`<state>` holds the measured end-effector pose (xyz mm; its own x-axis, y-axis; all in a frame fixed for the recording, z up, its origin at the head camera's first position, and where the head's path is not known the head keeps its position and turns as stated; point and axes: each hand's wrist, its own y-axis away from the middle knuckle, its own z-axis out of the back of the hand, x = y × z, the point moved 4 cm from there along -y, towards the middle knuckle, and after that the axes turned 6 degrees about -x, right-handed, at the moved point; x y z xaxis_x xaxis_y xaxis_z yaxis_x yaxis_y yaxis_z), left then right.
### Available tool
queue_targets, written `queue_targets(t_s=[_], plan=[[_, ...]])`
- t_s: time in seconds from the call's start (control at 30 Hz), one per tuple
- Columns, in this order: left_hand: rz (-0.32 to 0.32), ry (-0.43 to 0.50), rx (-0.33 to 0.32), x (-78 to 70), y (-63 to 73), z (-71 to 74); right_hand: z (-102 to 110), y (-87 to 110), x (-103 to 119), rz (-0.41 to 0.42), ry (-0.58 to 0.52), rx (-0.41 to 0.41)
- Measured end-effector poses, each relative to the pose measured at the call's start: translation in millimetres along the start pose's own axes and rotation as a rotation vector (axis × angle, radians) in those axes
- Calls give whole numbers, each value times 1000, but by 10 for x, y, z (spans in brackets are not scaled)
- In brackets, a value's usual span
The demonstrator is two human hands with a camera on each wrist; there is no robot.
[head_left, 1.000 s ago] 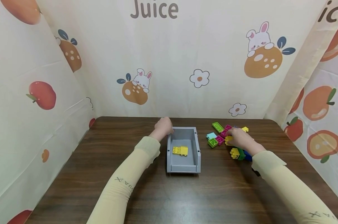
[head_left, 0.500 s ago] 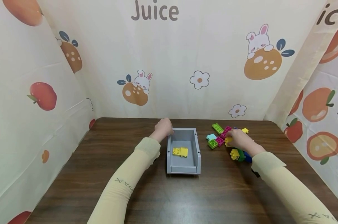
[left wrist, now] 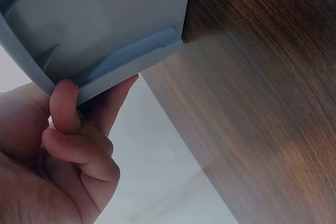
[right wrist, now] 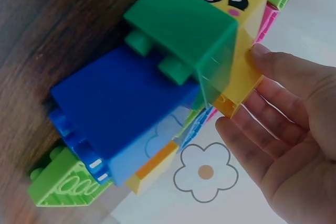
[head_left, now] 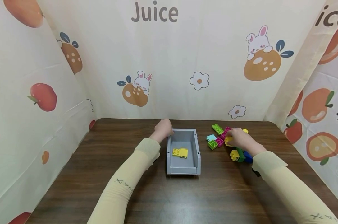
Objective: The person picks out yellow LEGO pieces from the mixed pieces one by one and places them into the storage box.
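Observation:
My left hand grips the far left corner of a grey open-front bin; in the left wrist view its fingers are curled about the bin's corner. Two joined yellow toy bricks lie inside the bin. Over on the right, my right hand is at a pile of toy bricks. It pinches a yellow toy brick, thumb on one side and fingers on the other. Close by are a yellow brick with a smiling face, a green brick and a blue brick.
Left of the right hand lie a long lime brick, a light blue brick, a lime brick and magenta bricks. Another yellow brick shows behind the hand. A printed curtain hangs beyond the wooden table.
The head view has tilted slightly, so the scene sits a little lower. Both hands, the bin and the bricks keep nearly the same places.

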<state>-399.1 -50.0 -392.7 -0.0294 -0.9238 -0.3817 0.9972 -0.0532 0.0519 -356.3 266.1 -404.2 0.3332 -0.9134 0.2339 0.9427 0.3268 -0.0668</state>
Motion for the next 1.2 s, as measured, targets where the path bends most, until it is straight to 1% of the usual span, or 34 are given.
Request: queue_targets(t_s=[0.2, 0.37, 0.5, 0.67, 0.93, 1.07, 1.2], plan=[[6, -6, 4, 2, -7, -8, 63, 7, 24, 12, -1, -17], [7, -13, 4, -4, -11, -13, 128, 8, 86, 46, 10, -49], [7, -17, 6, -6, -9, -13, 175, 7, 174, 60, 0, -68], [3, -15, 20, -2, -13, -18, 246, 12, 294, 71, -14, -72], [-5, 6, 25, 6, -19, -10, 328, -19, 465, 53, -14, -62], [-6, 5, 15, 5, -9, -11, 346, -29, 540, 72, 2, -89], [-4, 8, 14, 8, -9, -11, 366, -38, 620, 93, -14, -113]])
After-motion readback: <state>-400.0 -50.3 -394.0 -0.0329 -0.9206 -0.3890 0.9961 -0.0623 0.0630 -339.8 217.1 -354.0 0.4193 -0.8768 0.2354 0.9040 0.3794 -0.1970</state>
